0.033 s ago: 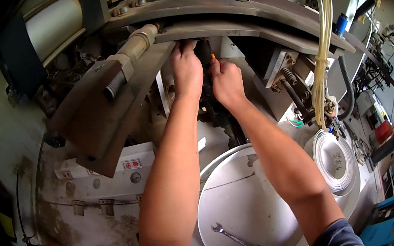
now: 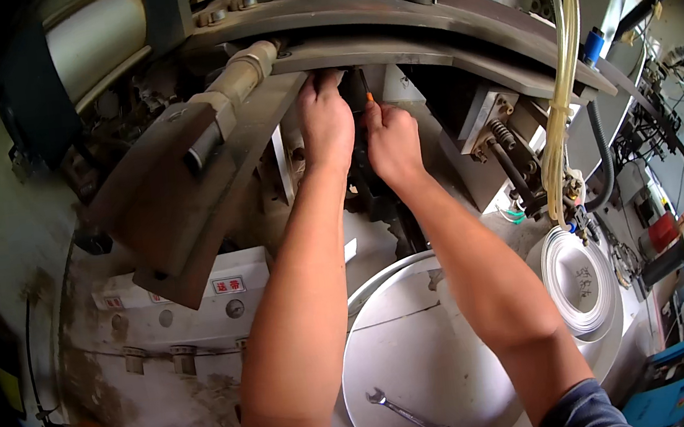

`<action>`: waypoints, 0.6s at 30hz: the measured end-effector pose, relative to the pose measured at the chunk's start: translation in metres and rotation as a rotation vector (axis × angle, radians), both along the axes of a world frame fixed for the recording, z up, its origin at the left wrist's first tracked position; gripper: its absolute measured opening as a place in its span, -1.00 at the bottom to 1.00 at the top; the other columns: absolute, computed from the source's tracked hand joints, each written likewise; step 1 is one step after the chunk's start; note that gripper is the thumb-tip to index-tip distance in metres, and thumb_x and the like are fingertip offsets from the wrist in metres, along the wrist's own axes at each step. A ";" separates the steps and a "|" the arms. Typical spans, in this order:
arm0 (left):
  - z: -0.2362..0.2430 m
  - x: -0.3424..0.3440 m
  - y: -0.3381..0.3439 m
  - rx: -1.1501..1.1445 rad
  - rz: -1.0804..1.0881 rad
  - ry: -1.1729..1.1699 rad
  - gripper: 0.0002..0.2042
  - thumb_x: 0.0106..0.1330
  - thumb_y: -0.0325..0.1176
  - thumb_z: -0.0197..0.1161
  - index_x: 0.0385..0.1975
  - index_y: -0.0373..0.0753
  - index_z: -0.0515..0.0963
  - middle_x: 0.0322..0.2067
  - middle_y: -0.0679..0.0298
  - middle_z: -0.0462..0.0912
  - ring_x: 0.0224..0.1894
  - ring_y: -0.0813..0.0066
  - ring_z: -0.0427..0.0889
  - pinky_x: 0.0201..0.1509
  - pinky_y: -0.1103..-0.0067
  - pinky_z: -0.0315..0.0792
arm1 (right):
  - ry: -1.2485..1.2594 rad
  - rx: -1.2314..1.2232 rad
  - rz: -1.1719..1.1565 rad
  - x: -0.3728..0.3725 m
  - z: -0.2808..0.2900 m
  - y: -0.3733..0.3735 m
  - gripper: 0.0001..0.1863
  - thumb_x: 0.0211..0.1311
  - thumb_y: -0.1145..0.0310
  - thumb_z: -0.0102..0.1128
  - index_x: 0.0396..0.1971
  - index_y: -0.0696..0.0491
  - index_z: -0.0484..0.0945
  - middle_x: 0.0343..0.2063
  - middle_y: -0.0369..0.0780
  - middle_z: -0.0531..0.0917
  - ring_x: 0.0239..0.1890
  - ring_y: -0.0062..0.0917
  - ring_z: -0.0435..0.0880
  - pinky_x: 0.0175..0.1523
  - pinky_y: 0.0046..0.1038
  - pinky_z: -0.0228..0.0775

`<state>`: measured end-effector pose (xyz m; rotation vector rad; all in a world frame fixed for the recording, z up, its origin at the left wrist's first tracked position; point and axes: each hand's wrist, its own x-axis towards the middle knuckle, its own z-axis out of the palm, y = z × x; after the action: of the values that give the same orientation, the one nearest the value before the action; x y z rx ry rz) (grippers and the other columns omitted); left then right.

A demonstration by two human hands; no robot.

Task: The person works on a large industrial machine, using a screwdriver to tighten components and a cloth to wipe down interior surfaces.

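Note:
My right hand is closed round the orange handle of a screwdriver. Its thin dark shaft points up to the underside of a curved metal plate. Just left of it, my left hand reaches up against the same plate edge with its fingers bent and close together. The fingertips are hidden beneath the plate, so what they grip cannot be made out. Below my forearms, an open-ended wrench lies in a round white pan.
Left of my hands, a brown metal bracket and a pipe fitting jut out. Clear hoses hang at the right, near a spring mechanism. A roll of white strip rests beside the pan. A white gauge panel stands lower left.

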<state>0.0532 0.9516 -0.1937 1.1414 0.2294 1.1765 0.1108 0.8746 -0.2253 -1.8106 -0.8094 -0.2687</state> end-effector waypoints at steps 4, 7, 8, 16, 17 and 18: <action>0.002 -0.008 -0.004 0.048 -0.029 0.037 -0.61 0.38 -0.26 0.08 0.10 -0.38 0.48 0.00 0.13 0.60 0.07 0.32 0.50 0.22 0.50 0.28 | -0.036 0.025 0.002 0.004 0.005 0.016 -0.54 0.47 0.17 -0.07 -0.43 0.27 0.57 -0.59 0.05 0.59 -0.52 -0.21 0.55 -0.28 -0.21 0.38; -0.004 -0.002 0.004 0.121 0.003 0.019 -0.57 0.38 -0.25 0.05 0.13 -0.41 0.45 0.15 0.02 0.53 0.21 0.24 0.44 0.33 0.48 0.19 | -0.041 0.087 0.003 0.005 0.009 0.021 -0.54 0.47 0.17 -0.08 -0.42 0.26 0.57 -0.52 0.11 0.60 -0.42 -0.06 0.58 -0.25 -0.16 0.40; -0.007 0.001 0.008 0.142 0.006 -0.011 -0.57 0.39 -0.24 0.05 0.13 -0.41 0.45 0.14 0.02 0.53 0.20 0.24 0.44 0.33 0.48 0.19 | -0.074 0.073 -0.007 0.009 0.013 0.021 -0.57 0.46 0.19 -0.08 -0.41 0.26 0.58 -0.47 0.16 0.60 -0.34 0.08 0.60 -0.22 -0.11 0.41; -0.006 0.006 0.018 0.142 0.054 0.028 -0.63 0.37 -0.19 0.10 0.02 -0.34 0.50 -0.35 0.31 0.52 -0.28 0.50 0.40 -0.06 0.56 0.32 | -0.064 -0.025 0.050 0.014 0.019 -0.015 -0.53 0.49 0.14 -0.02 -0.48 0.23 0.58 -0.69 -0.25 0.52 -0.65 -0.59 0.44 -0.50 -0.44 0.27; -0.010 0.008 0.020 0.127 0.039 -0.003 -0.66 0.36 -0.19 0.12 -0.02 -0.30 0.52 -0.42 0.36 0.43 -0.35 0.55 0.31 -0.15 0.58 0.27 | -0.005 -0.026 0.051 0.010 0.016 -0.017 -0.52 0.49 0.13 -0.02 -0.48 0.23 0.58 -0.70 -0.25 0.52 -0.65 -0.59 0.43 -0.50 -0.45 0.27; -0.010 0.010 0.019 0.110 0.018 -0.035 -0.69 0.36 -0.19 0.13 -0.07 -0.27 0.54 -0.49 0.42 0.34 -0.41 0.59 0.22 -0.23 0.59 0.23 | 0.031 -0.038 0.048 0.008 0.011 -0.020 -0.51 0.50 0.12 -0.04 -0.48 0.23 0.57 -0.70 -0.25 0.51 -0.65 -0.61 0.44 -0.51 -0.47 0.27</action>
<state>0.0636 0.9703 -0.2035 1.2158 0.1497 1.2365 0.1188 0.8549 -0.2139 -1.8242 -0.8399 -0.1953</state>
